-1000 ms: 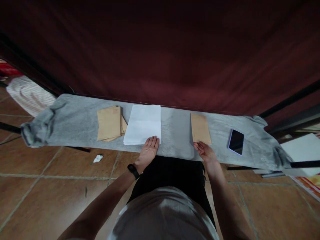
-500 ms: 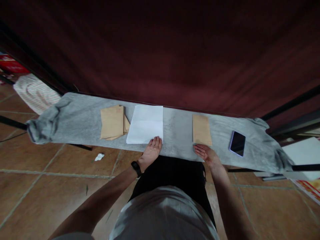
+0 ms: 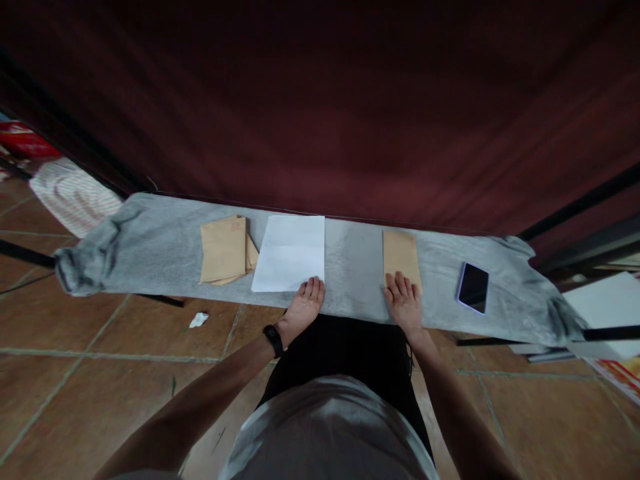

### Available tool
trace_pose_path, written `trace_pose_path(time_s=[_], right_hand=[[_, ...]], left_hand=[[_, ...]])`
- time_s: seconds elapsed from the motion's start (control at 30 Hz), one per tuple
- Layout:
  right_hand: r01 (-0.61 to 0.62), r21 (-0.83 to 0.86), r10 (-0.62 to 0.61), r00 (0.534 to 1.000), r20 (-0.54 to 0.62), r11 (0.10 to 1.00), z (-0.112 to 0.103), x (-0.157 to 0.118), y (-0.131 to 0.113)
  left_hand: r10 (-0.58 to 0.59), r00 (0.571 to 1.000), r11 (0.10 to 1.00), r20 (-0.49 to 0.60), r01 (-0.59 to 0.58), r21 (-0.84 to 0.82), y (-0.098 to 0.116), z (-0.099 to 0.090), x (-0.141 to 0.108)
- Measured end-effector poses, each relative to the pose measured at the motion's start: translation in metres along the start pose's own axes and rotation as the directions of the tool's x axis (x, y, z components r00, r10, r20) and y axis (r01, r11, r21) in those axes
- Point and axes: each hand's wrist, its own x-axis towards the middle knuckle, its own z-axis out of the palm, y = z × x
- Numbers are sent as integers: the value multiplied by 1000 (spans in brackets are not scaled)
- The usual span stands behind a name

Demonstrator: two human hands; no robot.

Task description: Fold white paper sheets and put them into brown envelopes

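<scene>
Grey cloth point(image 3: 353, 267) separates edges of white paper point(image 3: 291, 251) and right-hand envelope point(image 3: 400, 251).

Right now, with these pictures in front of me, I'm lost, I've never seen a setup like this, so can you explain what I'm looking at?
There's no machine here: these are a person's two bare hands, seen by a camera worn on their head, looking forward and down. A soft grey cloth covers the long, narrow surface. From left to right on it lie a small pile of flat brown paper pieces, white rectangular paper, another flat brown paper rectangle and a dark-screened phone with a purple edge. The left hand, with a black band at its wrist, rests on the white paper's near right corner. The right hand lies over the near end of the separate brown rectangle. Neither hand appears to grip anything.
</scene>
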Motion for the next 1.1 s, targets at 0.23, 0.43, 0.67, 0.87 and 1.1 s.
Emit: trace_pose_path(time_s=[0.23, 0.43, 0.67, 0.87, 1.1], right_hand=[[-31, -10, 31, 999, -25, 999, 5, -1, 3], [-54, 24, 55, 997, -47, 998, 6, -1, 1], [-87, 62, 90, 995, -48, 994, 6, -2, -1], [-41, -52, 41, 999, -16, 998, 4, 4, 6], [-272, -120, 245, 948, -201, 955, 0, 16, 18]], left_hand=[[-110, 990, 989, -88, 100, -105, -28, -15, 2], [-349, 937, 931, -5, 346, -121, -59, -14, 2], [-478, 878, 863, 0, 470, -183, -79, -17, -1], [-657, 750, 734, 76, 659, -164, -100, -23, 6], [-711, 677, 669, 191, 734, -113, -109, -33, 21]])
